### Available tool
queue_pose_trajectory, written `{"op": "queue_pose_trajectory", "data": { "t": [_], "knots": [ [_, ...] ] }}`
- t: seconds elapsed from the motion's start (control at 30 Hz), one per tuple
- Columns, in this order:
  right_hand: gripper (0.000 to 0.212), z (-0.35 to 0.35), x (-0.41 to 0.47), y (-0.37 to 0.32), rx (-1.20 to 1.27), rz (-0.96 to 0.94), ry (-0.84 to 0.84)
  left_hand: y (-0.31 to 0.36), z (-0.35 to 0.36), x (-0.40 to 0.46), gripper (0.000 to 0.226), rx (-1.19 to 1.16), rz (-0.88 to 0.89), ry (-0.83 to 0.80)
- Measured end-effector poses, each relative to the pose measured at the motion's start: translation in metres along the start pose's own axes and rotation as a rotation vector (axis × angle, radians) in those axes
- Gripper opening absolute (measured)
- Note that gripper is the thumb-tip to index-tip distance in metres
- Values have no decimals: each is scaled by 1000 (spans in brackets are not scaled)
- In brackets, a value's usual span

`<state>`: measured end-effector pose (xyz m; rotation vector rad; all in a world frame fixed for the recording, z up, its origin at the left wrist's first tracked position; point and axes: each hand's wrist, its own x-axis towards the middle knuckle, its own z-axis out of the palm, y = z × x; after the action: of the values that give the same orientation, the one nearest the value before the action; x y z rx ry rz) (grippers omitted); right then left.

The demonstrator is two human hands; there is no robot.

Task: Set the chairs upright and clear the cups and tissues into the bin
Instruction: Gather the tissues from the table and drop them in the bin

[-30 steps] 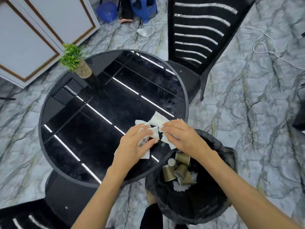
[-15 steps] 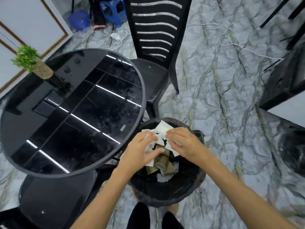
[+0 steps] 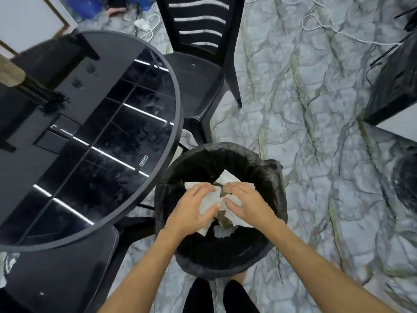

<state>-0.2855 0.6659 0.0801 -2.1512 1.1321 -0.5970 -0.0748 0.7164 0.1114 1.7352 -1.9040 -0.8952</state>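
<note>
Both my hands hold a bundle of white tissues (image 3: 211, 199) over the mouth of the black-lined bin (image 3: 274, 177). My left hand (image 3: 191, 208) grips the bundle from the left and my right hand (image 3: 247, 204) from the right. Under the tissues, inside the bin, olive paper cups (image 3: 224, 219) and another tissue (image 3: 222, 232) show partly. A black chair (image 3: 198, 71) stands upright behind the bin, tucked against the round black glass table (image 3: 90, 136). A second black chair's seat (image 3: 58, 274) lies at lower left under the table's edge.
A potted plant's base (image 3: 10, 73) sits on the table's far left. White cables (image 3: 320, 26) trail over the marble floor. Black furniture (image 3: 397, 80) stands at the right edge, with a dark round object (image 3: 406, 181) below it. My feet are just under the bin.
My hands carried the tissue bundle from the table's edge to above the bin's opening. The view swung right, so the table slid left in the frame.
</note>
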Motion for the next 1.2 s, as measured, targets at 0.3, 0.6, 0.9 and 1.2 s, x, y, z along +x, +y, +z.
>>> {"op": "queue_pose_trajectory", "data": {
  "t": [0.3,0.6,0.9,1.2],
  "knots": [
    [73,16,1,8,-210,132,-78,-26,11,-4,70,67,-129,-47],
    [76,-10,0,-15,-206,160,-77,-2,-13,-12,76,55,-134,-12],
    [76,-75,30,-93,-129,104,19,82,-82,-47,74,77,-66,151],
    [73,-89,110,-178,-102,-106,14,84,-193,-65,69,151,-56,369]
  ]
}}
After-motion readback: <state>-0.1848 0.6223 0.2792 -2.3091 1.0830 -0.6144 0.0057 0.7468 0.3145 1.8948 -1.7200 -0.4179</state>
